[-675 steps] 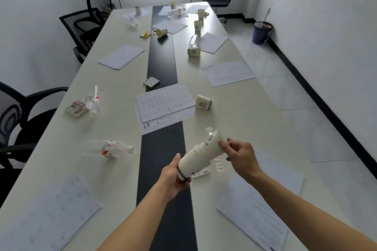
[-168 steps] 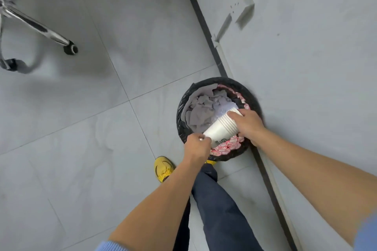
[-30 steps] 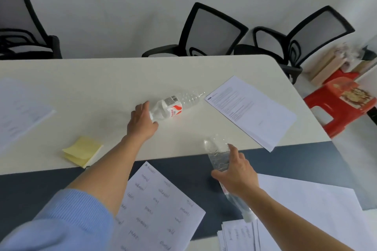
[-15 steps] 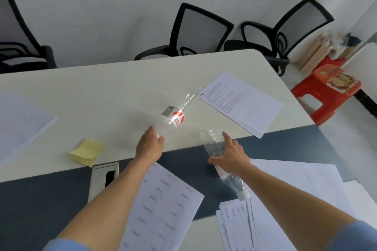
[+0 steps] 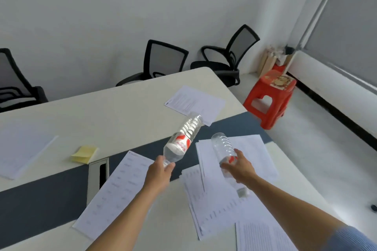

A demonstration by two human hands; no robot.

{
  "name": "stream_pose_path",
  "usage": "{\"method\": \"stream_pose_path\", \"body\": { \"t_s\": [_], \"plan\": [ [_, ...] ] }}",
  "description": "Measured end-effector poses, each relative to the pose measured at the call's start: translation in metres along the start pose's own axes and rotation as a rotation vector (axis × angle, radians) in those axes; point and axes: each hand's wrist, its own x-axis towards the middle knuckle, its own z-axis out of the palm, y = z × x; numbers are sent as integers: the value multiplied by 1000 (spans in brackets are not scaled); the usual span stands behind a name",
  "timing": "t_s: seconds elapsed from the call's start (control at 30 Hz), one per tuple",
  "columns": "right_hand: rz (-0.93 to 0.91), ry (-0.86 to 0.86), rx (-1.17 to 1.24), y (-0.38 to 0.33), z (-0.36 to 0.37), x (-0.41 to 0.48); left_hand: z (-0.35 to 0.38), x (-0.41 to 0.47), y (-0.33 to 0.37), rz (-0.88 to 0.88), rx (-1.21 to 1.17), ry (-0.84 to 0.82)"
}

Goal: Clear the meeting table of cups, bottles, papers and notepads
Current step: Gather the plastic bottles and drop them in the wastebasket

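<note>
My left hand (image 5: pixel 158 175) grips the neck end of a clear plastic bottle with a red and white label (image 5: pixel 182 141), held in the air and tilted up to the right. My right hand (image 5: pixel 240 169) holds a second clear bottle (image 5: pixel 224 149) around its middle, cap end pointing down toward me. Both bottles hang above the meeting table (image 5: pixel 114 112). Loose printed papers (image 5: pixel 222 195) lie under my hands, another sheet (image 5: pixel 194 103) lies near the far corner, and a yellow sticky notepad (image 5: pixel 84 154) sits to the left.
A paper stack (image 5: pixel 22 149) lies at the left edge and a sheet (image 5: pixel 118 187) crosses the dark centre strip beside a cable hatch (image 5: pixel 98 175). Black mesh chairs (image 5: pixel 163 63) line the far side. A red plastic stool (image 5: pixel 269 96) stands on the floor to the right.
Both hands have lifted their bottles off the table and drawn them toward me. The view has swung right, showing the stool and more floor.
</note>
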Motion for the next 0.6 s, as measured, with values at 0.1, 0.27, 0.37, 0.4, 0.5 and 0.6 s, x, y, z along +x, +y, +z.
{"method": "stream_pose_path", "body": {
  "t_s": [0.1,0.27,0.37,0.4,0.5,0.6],
  "plan": [
    [51,1,107,35,-42,-38,31,-40,25,37,-25,-66],
    [71,36,169,124,-118,-113,104,-116,78,110,-3,-186],
    [80,57,242,182,-160,-163,149,-163,112,167,38,-239],
    [92,85,274,205,-175,-182,166,-181,123,193,50,-266],
    [146,209,360,283,-213,-249,223,-245,157,260,102,-373],
    [211,340,447,364,-248,-320,285,-312,189,316,101,-521]
  ]
}}
